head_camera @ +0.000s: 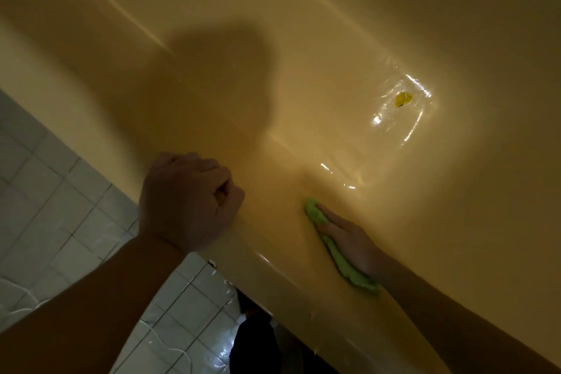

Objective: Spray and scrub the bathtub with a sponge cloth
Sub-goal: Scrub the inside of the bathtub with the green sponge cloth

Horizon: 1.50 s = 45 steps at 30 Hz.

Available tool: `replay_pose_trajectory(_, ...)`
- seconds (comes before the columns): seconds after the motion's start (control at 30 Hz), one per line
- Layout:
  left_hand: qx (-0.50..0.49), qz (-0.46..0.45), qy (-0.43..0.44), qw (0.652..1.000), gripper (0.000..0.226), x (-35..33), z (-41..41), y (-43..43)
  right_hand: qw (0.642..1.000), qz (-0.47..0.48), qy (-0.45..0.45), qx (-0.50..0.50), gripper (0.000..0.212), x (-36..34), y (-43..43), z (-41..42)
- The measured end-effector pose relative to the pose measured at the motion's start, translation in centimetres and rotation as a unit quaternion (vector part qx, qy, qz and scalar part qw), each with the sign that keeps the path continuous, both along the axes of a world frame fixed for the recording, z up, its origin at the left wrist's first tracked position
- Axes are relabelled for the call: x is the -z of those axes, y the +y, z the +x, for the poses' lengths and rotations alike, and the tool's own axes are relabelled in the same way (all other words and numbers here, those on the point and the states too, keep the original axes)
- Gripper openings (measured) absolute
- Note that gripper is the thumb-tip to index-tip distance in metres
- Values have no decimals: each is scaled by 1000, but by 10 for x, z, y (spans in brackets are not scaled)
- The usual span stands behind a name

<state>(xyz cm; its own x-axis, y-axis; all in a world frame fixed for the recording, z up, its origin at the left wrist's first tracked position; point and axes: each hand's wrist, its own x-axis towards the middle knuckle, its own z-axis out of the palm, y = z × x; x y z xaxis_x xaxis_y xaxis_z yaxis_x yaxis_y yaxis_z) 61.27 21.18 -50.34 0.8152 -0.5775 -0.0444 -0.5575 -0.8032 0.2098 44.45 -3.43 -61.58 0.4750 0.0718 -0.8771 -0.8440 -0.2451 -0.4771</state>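
I log: right hand (pixel 349 241) flat, fingers straight, pressing green sponge cloth (pixel 355 277) on bathtub (pixel 334 24) inner wall — left hand (pixel 188 200) fisted, empty, on its rim.

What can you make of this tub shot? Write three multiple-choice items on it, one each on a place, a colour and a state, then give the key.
1. Where is the cloth?
A. Draped over the rim
B. Against the inner wall of the tub
C. Over the drain

2. What colour is the cloth?
A. Green
B. Blue
C. White

3. How is the left hand?
A. Flat, palm down
B. A fist on the rim
C. Gripping a spray bottle

Key:
1 B: the right hand presses it to the wall below the rim.
2 A: it shows bright green against the yellow tub.
3 B: its fingers are curled, hold nothing that can be seen, and rest on the rim.
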Motion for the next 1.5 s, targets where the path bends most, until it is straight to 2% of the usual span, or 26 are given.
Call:
replay_pose_trajectory(0.1,-11,2,-5,1000,35,0,4,2,992,-88,83,-45,54,42,-4,4)
replay_pose_trajectory(0.2,-22,-7,-4,1000,35,0,7,3,990,-102,85,-45,56,43,14,35)
replay_pose_trajectory(0.3,-39,-20,-4,999,35,-2,9,3,1000,-24,-2,-20,53,-3,40,62)
replay_pose_trajectory(0.4,-48,-20,-4,999,33,-2,12,5,986,71,-148,-35,52,-76,49,60)
replay_pose_trajectory(0.47,-52,-18,0,999,33,-3,13,7,977,113,-174,-48,55,-95,44,50)
replay_pose_trajectory(0.57,-63,-11,-4,998,32,-3,19,10,989,118,-89,-29,51,-67,25,46)
replay_pose_trajectory(0.7,-48,-22,-7,999,30,-6,26,12,999,-30,26,-21,45,19,14,37)
replay_pose_trajectory(0.8,-46,-22,-2,999,27,-7,29,11,993,-78,84,-12,56,53,26,56)
replay_pose_trajectory(0.87,-50,-15,4,999,25,-6,31,13,995,-65,82,-3,60,48,45,82)
replay_pose_trajectory(1.0,-38,9,23,999,20,-5,40,20,999,24,-30,-20,55,-12,81,127)
replay_pose_trajectory(1.07,-27,17,27,999,18,-6,44,23,993,69,-91,-29,52,-54,87,127)
replay_pose_trajectory(1.13,-25,16,27,999,19,-6,48,26,988,102,-114,-19,51,-79,84,118)
replay_pose_trajectory(1.23,-35,14,30,999,20,-6,53,29,991,100,-89,-5,52,-65,67,102)
replay_pose_trajectory(1.4,-48,9,27,998,19,-4,58,34,999,-25,24,-12,51,27,46,86)
replay_pose_trajectory(1.5,-52,9,23,998,20,-3,62,35,997,-35,67,-15,56,40,59,112)
